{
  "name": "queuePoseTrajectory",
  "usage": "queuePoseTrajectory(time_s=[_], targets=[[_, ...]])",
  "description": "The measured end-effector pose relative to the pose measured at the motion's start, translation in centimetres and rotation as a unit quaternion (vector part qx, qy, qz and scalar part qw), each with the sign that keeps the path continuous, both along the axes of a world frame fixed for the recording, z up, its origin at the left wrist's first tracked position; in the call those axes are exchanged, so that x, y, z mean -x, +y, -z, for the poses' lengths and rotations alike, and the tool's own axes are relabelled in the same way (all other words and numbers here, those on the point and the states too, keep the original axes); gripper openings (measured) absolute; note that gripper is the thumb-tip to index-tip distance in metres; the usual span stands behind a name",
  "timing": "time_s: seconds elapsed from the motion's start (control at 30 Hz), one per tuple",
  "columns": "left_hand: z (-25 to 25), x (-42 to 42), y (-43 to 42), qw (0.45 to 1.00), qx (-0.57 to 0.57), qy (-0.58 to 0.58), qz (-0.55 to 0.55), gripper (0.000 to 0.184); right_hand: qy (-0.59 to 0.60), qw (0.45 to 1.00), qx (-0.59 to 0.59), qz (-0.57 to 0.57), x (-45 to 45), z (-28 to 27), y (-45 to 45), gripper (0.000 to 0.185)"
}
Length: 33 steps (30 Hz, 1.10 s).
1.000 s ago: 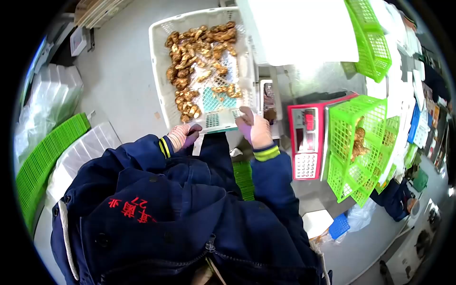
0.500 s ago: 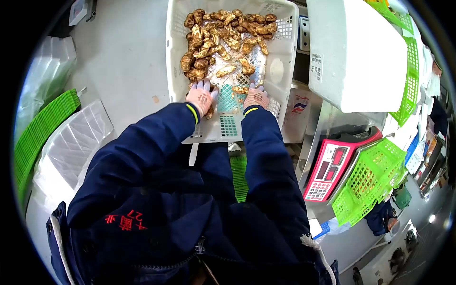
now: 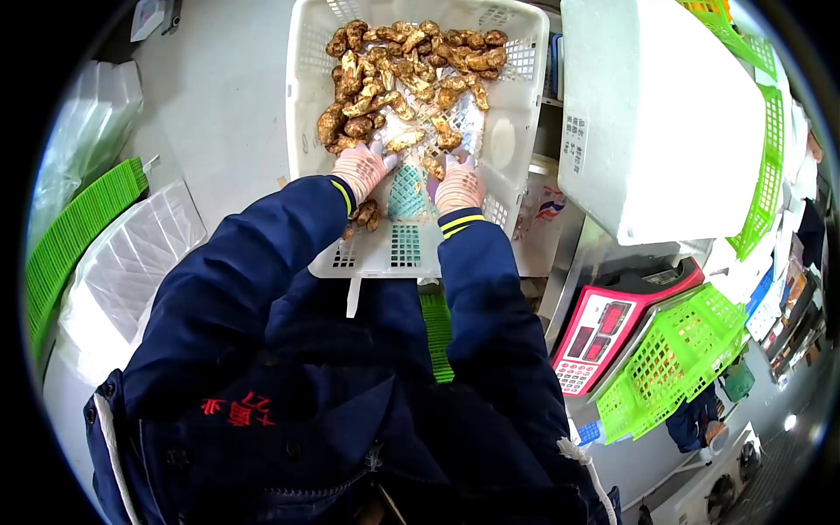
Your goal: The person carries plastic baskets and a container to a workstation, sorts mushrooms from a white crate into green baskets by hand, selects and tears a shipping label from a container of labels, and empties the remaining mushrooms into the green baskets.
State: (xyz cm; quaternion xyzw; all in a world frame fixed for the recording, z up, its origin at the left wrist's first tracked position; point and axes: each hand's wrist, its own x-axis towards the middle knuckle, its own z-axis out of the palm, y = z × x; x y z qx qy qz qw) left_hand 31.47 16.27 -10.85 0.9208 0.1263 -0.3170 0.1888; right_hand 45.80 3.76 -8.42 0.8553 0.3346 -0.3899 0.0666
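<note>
A white plastic basket [image 3: 302, 96] holds many brown, knobbly mushrooms [image 3: 411, 61], mostly heaped in its far half. My left hand [image 3: 360, 168], in a pale glove, is inside the basket by the near edge of the heap, thumb apart from the fingers. Across from it my right hand [image 3: 459, 185], gloved too, has its fingers spread beside a small mushroom piece [image 3: 432, 166]; I cannot tell whether they touch. Between the hands shows teal mesh [image 3: 406, 194] on the basket floor. A few more mushrooms [image 3: 367, 215] lie below my left wrist.
A white foam box [image 3: 656, 114] stands right of the basket. Below it are a red-and-white scale [image 3: 595, 328] and a green basket [image 3: 674, 359]. Clear plastic bags [image 3: 131, 280] and a green slatted crate [image 3: 74, 245] stand at left. Another person's dark sleeve [image 3: 691, 420] shows at lower right.
My left hand has moved forward toward the mushroom heap, uncovering the mushrooms near the basket's front. My right hand has shifted slightly left, closer to the small piece. The view has shifted a little.
</note>
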Motion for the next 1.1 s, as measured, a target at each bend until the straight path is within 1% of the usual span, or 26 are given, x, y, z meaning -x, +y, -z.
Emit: queuePoseTrajectory(time_s=[0.03,0.1,0.13,0.2,0.23,0.27,0.3,0.37,0.4,0.43,0.5,0.53,0.57,0.6,0.63,0.67,0.7,0.77,0.8,0.83,0.9,0.93,0.97,1.03,1.07,1.1], targets=[[-2.4,-1.3,0.7,0.997,0.005,0.04,-0.071,0.049,-0.007,0.999,-0.042,0.009,-0.5,0.0,0.4,0.049],[-3.0,-2.0,1.3,0.956,0.072,-0.028,-0.284,0.057,-0.022,0.997,-0.076,-0.013,-1.3,-0.2,1.6,0.051],[-3.4,-3.2,1.6,0.931,0.118,0.0,-0.345,0.06,-0.067,0.991,-0.096,-0.061,-1.1,1.5,1.8,0.055],[-0.6,-3.7,0.3,0.947,0.069,-0.058,-0.31,0.062,-0.008,0.997,-0.072,0.006,-1.5,4.2,2.7,0.054],[-0.1,-4.3,-0.1,0.957,0.048,-0.069,-0.277,0.062,0.039,0.984,-0.055,0.167,-1.4,4.2,3.4,0.054],[0.2,-4.6,-0.9,0.96,0.013,-0.035,-0.278,0.063,0.06,0.941,-0.05,0.33,-1.3,4.3,4.2,0.053],[0.4,-5.1,-1.0,0.963,-0.002,-0.011,-0.27,0.064,-0.013,0.995,0.019,-0.094,-1.8,3.1,3.6,0.052],[1.6,-4.8,-1.9,0.961,-0.064,-0.077,-0.256,0.046,0.021,0.999,-0.016,0.021,-2.6,3.3,2.5,0.051],[1.8,-4.7,-1.8,0.967,-0.033,-0.071,-0.242,0.046,-0.006,0.998,-0.016,0.069,-2.8,2.6,2.9,0.058],[2.3,-4.4,-2.1,0.962,-0.061,-0.13,-0.233,0.044,-0.032,0.992,-0.018,0.117,-3.1,1.9,3.3,0.064],[2.1,-4.2,-1.0,0.947,0.031,-0.134,-0.291,0.06,0.089,0.939,-0.185,0.277,-4.4,4.9,2.9,0.07],[0.7,-4.6,-0.5,0.809,0.247,-0.163,-0.508,0.06,0.09,0.939,-0.185,0.278,-4.7,4.5,3.6,0.07],[0.1,-4.8,-0.2,0.848,0.128,-0.176,-0.483,0.062,0.17,0.882,-0.251,0.362,-5.1,4.0,4.5,0.074],[0.8,-4.7,0.1,0.82,0.118,-0.215,-0.518,0.063,0.247,0.805,-0.315,0.439,-5.5,3.8,5.5,0.079],[1.6,-4.8,0.4,0.789,0.109,-0.252,-0.55,0.065,0.253,0.791,-0.372,0.414,-5.7,4.6,5.7,0.081],[2.4,-5.3,0.7,0.743,0.126,-0.265,-0.602,0.072,0.276,0.797,-0.345,0.411,-6.2,5.3,6.1,0.082],[2.5,-5.4,1.3,0.702,0.194,-0.285,-0.623,0.077,0.296,0.803,-0.318,0.407,-6.6,5.0,6.7,0.082],[2.6,-6.2,1.6,0.641,0.282,-0.248,-0.669,0.078,0.305,0.824,-0.291,0.379,-7.5,4.3,7.7,0.082],[2.3,-7.0,2.1,0.542,0.398,-0.188,-0.716,0.079,0.314,0.842,-0.265,0.35,-8.0,4.3,8.0,0.082],[1.5,-7.4,2.7,0.523,0.409,-0.209,-0.718,0.081,0.313,0.843,-0.264,0.35,-8.4,4.3,8.0,0.082],[1.6,-7.5,3.5,0.414,0.498,-0.223,-0.728,0.086,0.457,0.782,-0.247,0.344,-9.2,4.8,7.8,0.085],[1.8,-7.6,3.9,0.442,0.495,-0.207,-0.719,0.088,0.483,0.774,-0.25,0.325,-9.1,5.5,7.8,0.086],[2.0,-7.7,4.0,0.441,0.494,-0.207,-0.72,0.088,0.484,0.774,-0.249,0.325,-8.9,6.2,8.1,0.086],[2.5,-7.7,4.0,0.412,0.535,-0.203,-0.709,0.092,0.346,0.856,-0.293,0.251,-8.1,6.4,9.0,0.087],[3.6,-7.9,3.6,0.504,0.444,-0.245,-0.699,0.092,0.418,0.828,-0.232,0.293,-8.2,6.3,9.0,0.089],[4.1,-7.9,3.5,0.505,0.446,-0.244,-0.698,0.092,0.416,0.828,-0.232,0.294,-8.3,6.7,8.9,0.089]])
